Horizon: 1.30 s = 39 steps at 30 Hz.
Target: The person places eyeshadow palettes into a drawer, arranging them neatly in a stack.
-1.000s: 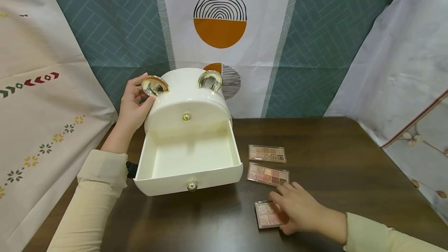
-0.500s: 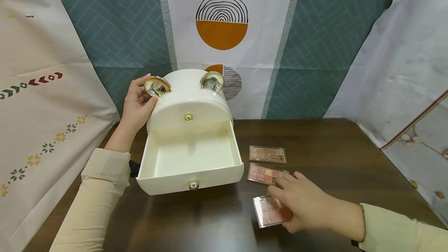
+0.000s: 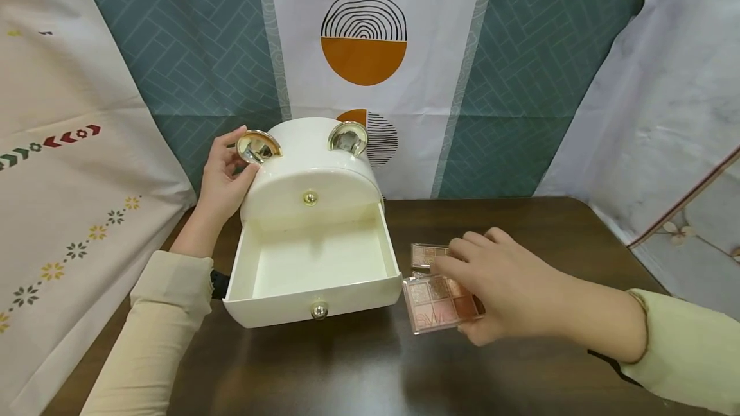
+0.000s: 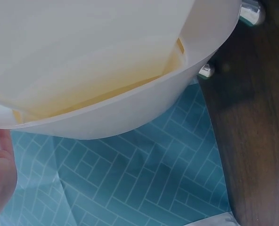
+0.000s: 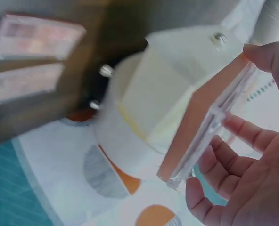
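Note:
A white rounded storage box (image 3: 315,165) with two gold ear shapes stands on the table, its drawer (image 3: 312,307) pulled out and nothing inside. My left hand (image 3: 224,175) grips the box's left gold ear (image 3: 258,146) between thumb and fingers. To the right of the drawer my right hand (image 3: 503,281) holds a square eyeshadow palette (image 3: 436,303) raised over the table. In the right wrist view thumb and fingers pinch that palette (image 5: 201,122) by its edges. Behind the hand lies a long eyeshadow palette (image 3: 426,254), partly covered; another long palette (image 5: 38,37) shows in the right wrist view.
The dark wooden table (image 3: 555,236) ends at a patterned teal and white curtain (image 3: 370,101) right behind the box. Pale cloths hang at the left (image 3: 75,210) and right (image 3: 653,146) sides. A gold knob (image 3: 319,311) sticks out from the drawer front.
My right hand has lifted the square palette off the table and moved it up and away, toward the drawer's right front corner. The left hand keeps its hold on the ear.

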{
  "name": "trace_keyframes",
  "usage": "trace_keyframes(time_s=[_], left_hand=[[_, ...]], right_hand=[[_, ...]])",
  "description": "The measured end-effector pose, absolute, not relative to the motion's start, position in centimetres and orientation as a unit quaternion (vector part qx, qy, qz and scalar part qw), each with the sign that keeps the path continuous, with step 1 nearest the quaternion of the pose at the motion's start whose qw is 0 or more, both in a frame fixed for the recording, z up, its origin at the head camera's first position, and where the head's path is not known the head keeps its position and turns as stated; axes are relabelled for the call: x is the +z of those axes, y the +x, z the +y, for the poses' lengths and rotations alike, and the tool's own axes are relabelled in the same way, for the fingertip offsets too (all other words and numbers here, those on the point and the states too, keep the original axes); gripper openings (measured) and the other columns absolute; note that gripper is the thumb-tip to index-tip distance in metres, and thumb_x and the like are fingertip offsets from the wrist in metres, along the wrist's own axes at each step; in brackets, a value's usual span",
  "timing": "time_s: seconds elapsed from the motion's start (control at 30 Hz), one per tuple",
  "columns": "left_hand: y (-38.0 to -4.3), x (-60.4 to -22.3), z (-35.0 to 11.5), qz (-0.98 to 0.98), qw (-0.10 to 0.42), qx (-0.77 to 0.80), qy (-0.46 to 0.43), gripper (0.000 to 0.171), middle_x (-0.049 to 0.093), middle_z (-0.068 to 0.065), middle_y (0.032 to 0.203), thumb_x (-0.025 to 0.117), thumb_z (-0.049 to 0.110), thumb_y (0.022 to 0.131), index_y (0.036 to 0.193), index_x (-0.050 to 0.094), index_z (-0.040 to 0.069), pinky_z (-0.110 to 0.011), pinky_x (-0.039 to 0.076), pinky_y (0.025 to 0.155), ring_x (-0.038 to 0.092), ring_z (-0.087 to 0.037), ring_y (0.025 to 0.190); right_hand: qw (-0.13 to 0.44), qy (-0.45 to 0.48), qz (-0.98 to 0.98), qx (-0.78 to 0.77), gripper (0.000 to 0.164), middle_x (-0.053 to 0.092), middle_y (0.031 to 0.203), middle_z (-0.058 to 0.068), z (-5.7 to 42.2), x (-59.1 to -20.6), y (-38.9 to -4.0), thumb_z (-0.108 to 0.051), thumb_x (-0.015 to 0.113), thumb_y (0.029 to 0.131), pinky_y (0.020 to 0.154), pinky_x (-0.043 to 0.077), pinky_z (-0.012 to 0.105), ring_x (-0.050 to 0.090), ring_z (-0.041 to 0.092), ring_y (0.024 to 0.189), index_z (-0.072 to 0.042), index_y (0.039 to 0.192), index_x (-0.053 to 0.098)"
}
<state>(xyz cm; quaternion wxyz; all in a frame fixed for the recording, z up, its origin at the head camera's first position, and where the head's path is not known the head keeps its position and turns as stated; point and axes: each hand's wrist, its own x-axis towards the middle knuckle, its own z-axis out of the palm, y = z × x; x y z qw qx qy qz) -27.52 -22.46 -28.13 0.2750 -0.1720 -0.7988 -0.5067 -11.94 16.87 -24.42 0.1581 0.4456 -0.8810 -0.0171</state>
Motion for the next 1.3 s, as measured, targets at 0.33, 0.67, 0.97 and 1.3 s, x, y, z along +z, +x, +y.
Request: trace_keyframes(time_s=[0.33, 0.67, 0.97, 1.3], left_hand=[[-27.5, -28.2, -22.8, -0.791, 0.275, -0.516, -0.178, 0.057, 0.047, 0.010, 0.100, 0.055, -0.008, 0.090, 0.141, 0.037, 0.008, -0.007, 0.044, 0.064, 0.052, 0.002, 0.084], [-27.2, -28.0, -23.0, -0.798, 0.268, -0.514, -0.168, 0.058, 0.049, 0.005, 0.104, 0.055, -0.006, 0.091, 0.143, 0.036, 0.010, -0.007, 0.043, 0.065, 0.051, 0.002, 0.085], [-27.4, -28.3, -22.9, -0.799, 0.254, -0.517, -0.172, 0.058, 0.049, 0.001, 0.107, 0.053, -0.009, 0.090, 0.142, 0.036, 0.010, -0.007, 0.045, 0.067, 0.051, 0.003, 0.087], [-27.5, -28.2, -23.1, -0.796, 0.258, -0.521, -0.169, 0.058, 0.049, 0.003, 0.107, 0.054, -0.008, 0.090, 0.143, 0.036, 0.011, -0.007, 0.044, 0.068, 0.052, 0.003, 0.088]], right_hand=[[0.180, 0.467, -0.866, 0.012, 0.053, 0.049, 0.080, -0.007, 12.4, -22.7, -15.2, -0.040, 0.079, 0.058, 0.064, 0.031, 0.027, 0.046, 0.012, 0.077, -0.020, 0.104, 0.061], [0.139, 0.469, -0.872, -0.002, 0.038, 0.045, 0.079, -0.005, 6.0, -22.3, -17.8, -0.035, 0.070, 0.066, 0.064, 0.031, 0.028, 0.044, 0.014, 0.079, -0.023, 0.099, 0.056], [0.119, 0.480, -0.869, 0.009, 0.027, 0.047, 0.076, -0.006, 2.0, -25.3, -20.0, -0.030, 0.068, 0.065, 0.065, 0.033, 0.025, 0.047, 0.015, 0.077, -0.023, 0.087, 0.054], [0.091, 0.457, -0.883, -0.058, 0.044, 0.053, 0.081, -0.002, -0.3, -27.7, -21.9, -0.045, 0.076, 0.065, 0.075, 0.042, 0.030, 0.053, 0.018, 0.083, -0.018, 0.094, 0.057]])
